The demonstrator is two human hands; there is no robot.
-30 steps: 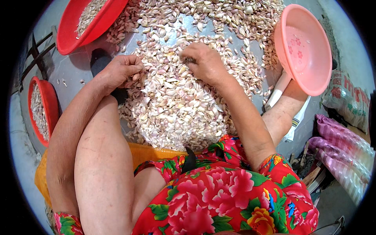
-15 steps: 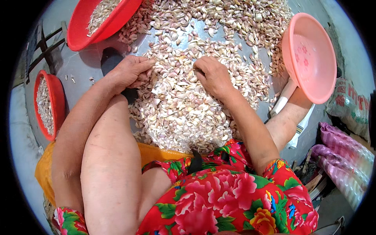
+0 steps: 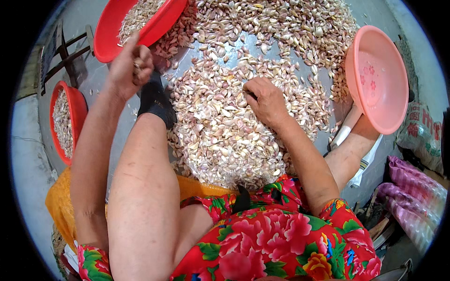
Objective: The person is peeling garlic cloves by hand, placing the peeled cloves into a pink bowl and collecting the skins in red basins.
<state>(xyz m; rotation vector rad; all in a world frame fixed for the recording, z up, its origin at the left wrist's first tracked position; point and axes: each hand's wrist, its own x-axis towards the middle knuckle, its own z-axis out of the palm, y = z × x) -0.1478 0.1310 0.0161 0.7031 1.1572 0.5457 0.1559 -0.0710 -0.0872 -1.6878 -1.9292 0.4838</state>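
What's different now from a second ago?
The left hand has moved away from the garlic pile, forward and leftward toward the large red basin; what it holds, if anything, is unclear. The right hand stays at the pile, and the pink basin keeps its place.

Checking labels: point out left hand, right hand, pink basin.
Left hand (image 3: 130, 68): head view, middle of the hand.
Right hand (image 3: 267, 97): head view, back of the hand.
Pink basin (image 3: 386, 80): head view, inner surface.

Large red characters (image 3: 429, 125) and fainter green print show on 1 pale plastic sack (image 3: 418, 140) at the right; the green part is too blurred to read.
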